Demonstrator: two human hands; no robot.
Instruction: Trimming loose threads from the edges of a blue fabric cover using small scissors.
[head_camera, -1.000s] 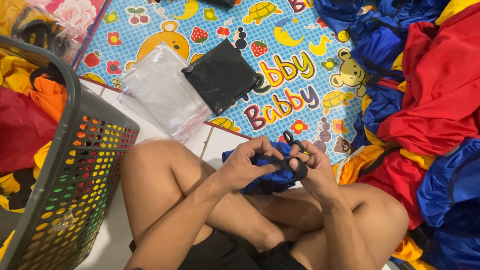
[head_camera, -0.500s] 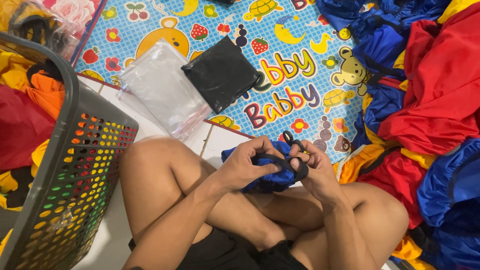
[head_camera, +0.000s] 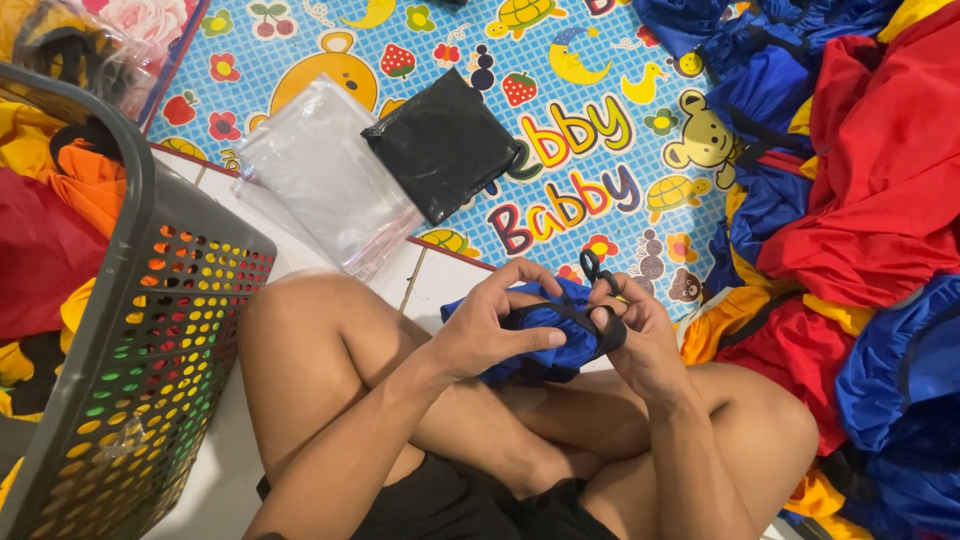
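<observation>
I sit cross-legged on the floor with a bunched blue cloth bundle (head_camera: 540, 340) held over my knees. My left hand (head_camera: 495, 325) grips the bundle from the left, thumb across its front. My right hand (head_camera: 640, 340) holds it from the right, fingers tangled in a black cord (head_camera: 592, 290) that loops over the top of the bundle. The cord's small loop sticks up above my right fingers. Part of the bundle is hidden under both hands.
A grey perforated laundry basket (head_camera: 150, 330) with orange, red and yellow cloth stands at left. On the colourful play mat (head_camera: 590, 130) lie a clear plastic bag (head_camera: 320, 175) and a black folded packet (head_camera: 445, 145). A pile of red, blue and yellow garments (head_camera: 860, 200) fills the right.
Both hands stay on the blue bundle. The fingers have shifted slightly around the black cord, and the bundle has barely moved.
</observation>
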